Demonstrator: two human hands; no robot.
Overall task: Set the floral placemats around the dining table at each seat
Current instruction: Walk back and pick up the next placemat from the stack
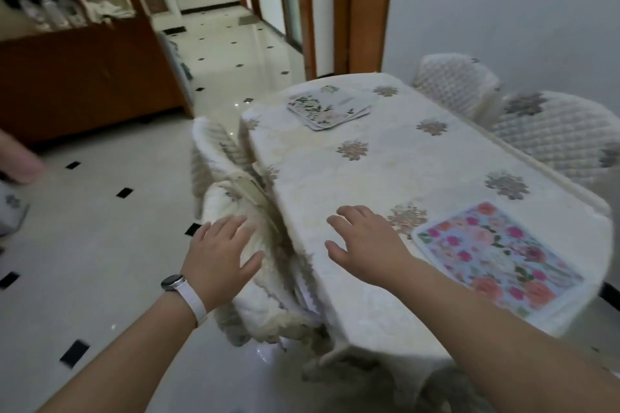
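A: Placemats, floral, first item: is any held?
B: None is held. Left hand point(219, 253) is spread, fingers apart, over the covered chair point(235, 211) at the table's left side; a white watch point(183, 292) is worn on its wrist. Right hand point(364, 241) is spread, palm down, over the tablecloth point(335, 184).

A: Locations entered?
B: One pink-flowered placemat point(496, 251) is laid flat at the near right end, just beside the right hand. A fanned stack of placemats point(327, 107) is noted at the far end. Two quilted chairs point(523, 124) are listed along the right side.
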